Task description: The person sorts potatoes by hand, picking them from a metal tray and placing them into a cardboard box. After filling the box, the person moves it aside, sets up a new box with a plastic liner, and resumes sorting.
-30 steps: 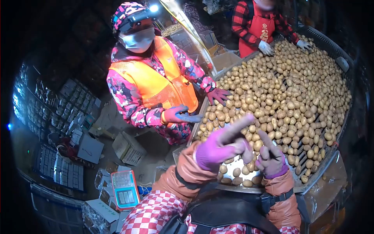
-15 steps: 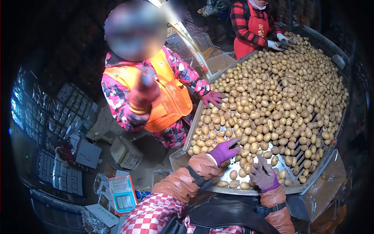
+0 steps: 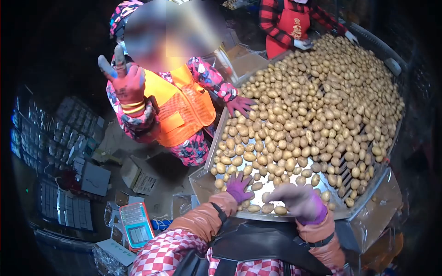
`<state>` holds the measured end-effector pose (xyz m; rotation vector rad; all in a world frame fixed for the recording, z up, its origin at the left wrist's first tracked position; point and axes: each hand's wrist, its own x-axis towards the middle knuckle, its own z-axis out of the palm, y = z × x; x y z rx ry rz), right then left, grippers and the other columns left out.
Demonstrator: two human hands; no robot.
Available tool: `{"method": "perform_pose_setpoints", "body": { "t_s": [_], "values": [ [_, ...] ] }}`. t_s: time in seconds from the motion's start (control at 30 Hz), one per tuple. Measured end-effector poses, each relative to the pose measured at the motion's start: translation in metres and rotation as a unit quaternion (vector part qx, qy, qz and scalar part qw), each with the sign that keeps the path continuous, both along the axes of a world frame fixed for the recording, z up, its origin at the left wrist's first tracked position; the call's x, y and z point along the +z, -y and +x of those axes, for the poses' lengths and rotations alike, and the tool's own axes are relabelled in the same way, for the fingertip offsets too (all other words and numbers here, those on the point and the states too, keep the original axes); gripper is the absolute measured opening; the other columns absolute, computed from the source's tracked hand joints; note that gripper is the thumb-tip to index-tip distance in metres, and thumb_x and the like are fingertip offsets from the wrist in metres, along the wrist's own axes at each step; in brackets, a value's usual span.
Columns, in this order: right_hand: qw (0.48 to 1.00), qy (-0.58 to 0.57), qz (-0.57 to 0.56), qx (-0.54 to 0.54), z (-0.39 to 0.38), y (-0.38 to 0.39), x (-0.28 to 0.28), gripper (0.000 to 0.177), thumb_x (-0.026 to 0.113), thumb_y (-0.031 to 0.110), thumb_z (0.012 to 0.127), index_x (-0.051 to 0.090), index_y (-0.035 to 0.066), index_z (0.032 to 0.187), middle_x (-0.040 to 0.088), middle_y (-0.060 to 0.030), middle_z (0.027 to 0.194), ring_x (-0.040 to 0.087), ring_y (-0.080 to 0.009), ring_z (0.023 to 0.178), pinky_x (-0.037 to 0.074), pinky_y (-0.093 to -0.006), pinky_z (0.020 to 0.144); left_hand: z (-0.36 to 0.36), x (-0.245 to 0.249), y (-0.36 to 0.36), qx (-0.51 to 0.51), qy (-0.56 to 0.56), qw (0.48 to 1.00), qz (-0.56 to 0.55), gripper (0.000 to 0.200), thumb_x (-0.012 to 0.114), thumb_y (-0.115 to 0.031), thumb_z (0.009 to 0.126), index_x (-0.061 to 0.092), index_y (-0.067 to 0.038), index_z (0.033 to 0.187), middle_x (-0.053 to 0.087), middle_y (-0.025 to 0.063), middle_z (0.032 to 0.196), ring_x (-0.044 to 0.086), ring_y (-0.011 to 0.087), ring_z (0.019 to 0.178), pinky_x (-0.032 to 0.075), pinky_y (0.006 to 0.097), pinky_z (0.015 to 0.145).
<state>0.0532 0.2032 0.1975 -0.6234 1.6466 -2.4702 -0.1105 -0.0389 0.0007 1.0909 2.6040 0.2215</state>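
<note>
Head view of potato handling at a sheet-metal sorting table [image 3: 202,183] with a slatted bed. The person's left hand [image 3: 238,186], in a purple knit glove, lies palm down near the table's near-left corner, fingers spread wide and flat on the small tan potatoes [image 3: 299,115], gripping nothing. The right hand [image 3: 299,200], in a mauve glove and blurred, arches over the potatoes along the near edge with fingers curled downward; whether it encloses a potato cannot be told. The potatoes cover nearly the whole bed, piled deep from the middle to the far edge and thinning to a single scattered layer at the near edge, where bare metal shows between them; dark slats show toward the near-right corner. Judged from this spread, the work is at an early stage: only the near strip looks thinned, and the bulk of the heap looks unhandled. At the left edge stands a co-worker in an orange mesh vest [image 3: 184,110], one red-gloved hand [image 3: 126,85] raised off the table, the other [image 3: 239,105] resting on the potatoes. At the far-left corner a second person in a red apron [image 3: 287,25] has a white-gloved hand [image 3: 301,44] at the pile. On the floor left of the table lie an orange-framed weighing scale [image 3: 136,224] and a pale plastic crate [image 3: 138,177].
</note>
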Motion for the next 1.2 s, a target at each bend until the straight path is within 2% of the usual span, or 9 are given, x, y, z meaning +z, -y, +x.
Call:
{"method": "perform_pose_setpoints", "body": {
  "t_s": [0.07,0.17,0.27,0.3,0.43,0.57,0.67,1.17,1.2],
  "values": [
    [0.979,-0.114,0.124,0.110,-0.004,0.021,0.091,0.060,0.066,-0.003,0.072,0.052,0.000,0.130,0.048,-0.0165,0.136,0.041,-0.0311,0.132,0.038,-0.0456,0.105,0.007,-0.001,0.003,0.020,0.006,1.000,0.021,0.082,0.067,-0.056,0.065,0.047,-0.023,0.137,0.033,0.0192,0.146,0.023,0.0548,0.132,0.024,0.0636,0.105],
    [0.851,-0.046,0.168,-0.495,-0.025,0.006,0.030,0.056,0.060,0.008,0.085,0.042,-0.005,0.136,0.049,-0.0199,0.136,0.045,-0.0288,0.127,0.032,-0.0394,0.110,0.010,-0.001,0.002,0.034,0.038,0.998,0.021,0.084,0.066,-0.056,0.067,0.043,-0.023,0.140,0.032,0.0170,0.148,0.017,0.0536,0.137,0.019,0.0629,0.109],
    [0.881,-0.057,0.194,-0.427,-0.013,0.035,0.054,0.056,0.067,-0.001,0.074,0.052,-0.001,0.128,0.044,-0.0164,0.140,0.037,-0.0319,0.135,0.035,-0.0430,0.108,0.012,0.000,0.004,0.020,0.030,0.999,0.001,0.084,0.066,-0.057,0.069,0.041,-0.024,0.142,0.028,0.0165,0.151,0.013,0.0517,0.139,0.016,0.0623,0.110],
    [0.706,-0.238,0.546,-0.384,-0.006,0.021,0.051,0.069,0.070,0.003,0.073,0.044,0.000,0.137,0.040,-0.0167,0.143,0.033,-0.0323,0.137,0.030,-0.0426,0.111,0.015,-0.009,0.006,0.032,0.016,0.999,0.007,0.084,0.066,-0.057,0.068,0.042,-0.023,0.141,0.030,0.0166,0.149,0.014,0.0518,0.138,0.017,0.0627,0.109],
    [0.704,-0.066,0.442,-0.552,-0.017,0.000,-0.042,0.080,0.073,0.007,0.075,0.034,0.001,0.144,0.047,-0.0209,0.136,0.043,-0.0323,0.131,0.033,-0.0422,0.109,0.025,0.003,-0.002,0.049,0.000,0.998,0.027,0.084,0.068,-0.057,0.068,0.043,-0.022,0.140,0.032,0.0174,0.148,0.019,0.0526,0.135,0.019,0.0630,0.108],
    [0.889,0.089,0.254,-0.369,-0.007,0.023,-0.026,0.101,0.078,0.011,0.073,0.014,0.003,0.150,0.061,-0.0159,0.118,0.060,-0.0272,0.110,0.047,-0.0380,0.095,0.040,0.008,-0.022,-0.014,-0.041,0.998,0.048,0.081,0.067,-0.057,0.070,0.044,-0.021,0.139,0.030,0.0174,0.148,0.022,0.0517,0.134,0.021,0.0654,0.105],
    [0.867,-0.221,0.185,-0.406,-0.029,0.025,0.059,0.100,0.071,0.001,0.075,0.006,0.005,0.152,0.062,-0.0040,0.077,0.061,-0.0164,0.070,0.050,-0.0313,0.077,0.051,0.005,-0.028,0.016,-0.043,0.997,0.060,0.082,0.064,-0.060,0.073,0.040,-0.022,0.142,0.028,0.0160,0.150,0.020,0.0509,0.135,0.020,0.0694,0.102],
    [0.836,-0.362,0.230,-0.344,-0.063,0.025,0.139,0.114,0.069,-0.010,0.073,-0.012,0.008,0.150,0.066,-0.0111,0.079,0.064,-0.0200,0.068,0.053,-0.0323,0.065,-0.004,-0.066,-0.025,0.101,-0.036,0.993,-0.049,0.054,0.069,-0.043,0.072,0.060,-0.010,0.113,0.053,0.0182,0.125,0.043,0.0389,0.123,0.032,0.0496,0.101],
    [0.840,-0.349,0.217,-0.354,-0.063,0.023,0.137,0.115,0.069,-0.011,0.073,-0.014,0.008,0.150,0.066,-0.0114,0.079,0.064,-0.0205,0.068,0.053,-0.0325,0.064,0.018,0.027,-0.029,0.017,-0.037,0.988,0.148,0.056,0.069,-0.041,0.071,0.059,-0.009,0.115,0.050,0.0184,0.130,0.042,0.0393,0.122,0.035,0.0517,0.095]
  ]
}}
